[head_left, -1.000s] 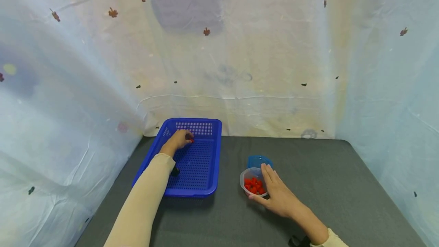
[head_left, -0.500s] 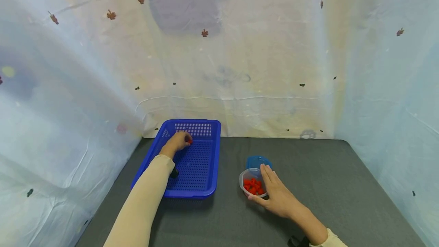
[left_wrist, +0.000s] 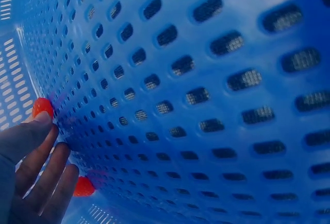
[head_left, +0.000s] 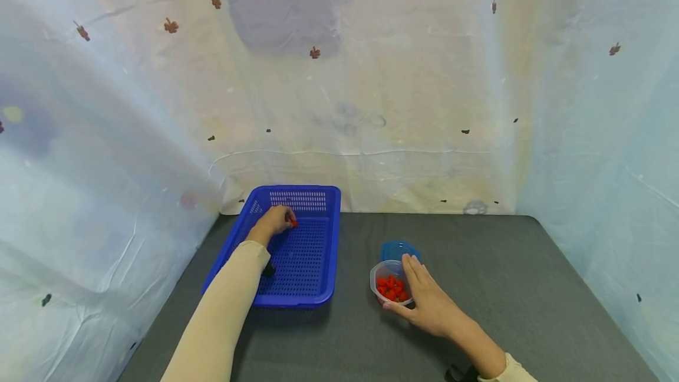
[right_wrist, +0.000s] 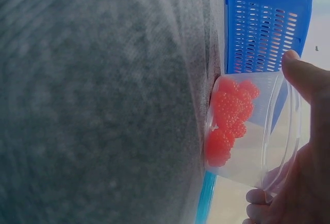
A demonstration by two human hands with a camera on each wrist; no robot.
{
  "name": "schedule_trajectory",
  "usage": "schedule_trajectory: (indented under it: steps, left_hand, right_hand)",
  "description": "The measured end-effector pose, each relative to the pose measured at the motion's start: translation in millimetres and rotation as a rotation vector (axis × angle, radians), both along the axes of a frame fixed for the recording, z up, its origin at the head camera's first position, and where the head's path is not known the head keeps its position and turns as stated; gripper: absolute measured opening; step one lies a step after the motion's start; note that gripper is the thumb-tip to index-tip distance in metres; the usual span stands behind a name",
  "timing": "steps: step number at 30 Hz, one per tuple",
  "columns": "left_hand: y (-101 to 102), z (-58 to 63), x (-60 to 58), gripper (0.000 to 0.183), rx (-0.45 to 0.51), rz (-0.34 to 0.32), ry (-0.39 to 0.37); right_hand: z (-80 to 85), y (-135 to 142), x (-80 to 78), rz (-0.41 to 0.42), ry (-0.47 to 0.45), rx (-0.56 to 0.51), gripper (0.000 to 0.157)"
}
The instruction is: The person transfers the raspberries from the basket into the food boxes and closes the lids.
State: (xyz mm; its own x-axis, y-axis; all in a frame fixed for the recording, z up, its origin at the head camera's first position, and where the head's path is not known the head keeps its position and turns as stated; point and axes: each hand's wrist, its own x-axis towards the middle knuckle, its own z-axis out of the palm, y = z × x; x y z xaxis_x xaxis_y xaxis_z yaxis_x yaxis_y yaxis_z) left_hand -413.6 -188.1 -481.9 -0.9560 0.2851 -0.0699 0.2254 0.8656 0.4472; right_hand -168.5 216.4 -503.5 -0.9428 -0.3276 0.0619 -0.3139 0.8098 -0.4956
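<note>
In the head view my left hand (head_left: 275,220) reaches into the back of the blue basket (head_left: 336,252). Its thumb and index finger pinch a small red strawberry (left_wrist: 43,108), close to the perforated floor. A second strawberry (left_wrist: 84,186) shows behind the other fingers in the left wrist view. My right hand (head_left: 432,305) holds a clear plastic tub (right_wrist: 252,152) at its rim, thumb on the near side and fingers round the right side. Several red strawberries (right_wrist: 227,112) lie in the bottom of the tub, which stands upright on the table.
A blue lid (head_left: 396,249) lies just behind the tub. The dark grey table (head_left: 509,276) reaches to a patterned curtain (head_left: 392,93) at the back and both sides. The basket stands at the table's back left.
My left hand has shifted very slightly within the basket, and the strawberry at its fingertips sits a little lower. My right hand and the tub stay in place.
</note>
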Motion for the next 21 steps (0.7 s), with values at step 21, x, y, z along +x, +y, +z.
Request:
schedule_trajectory:
  steps: [21]
  left_hand:
    - [1, 2.7, -8.2, 0.008, 0.034, -0.048, 0.024]
  right_hand:
    - [1.3, -1, -0.5, -0.005, -0.008, 0.007, 0.119]
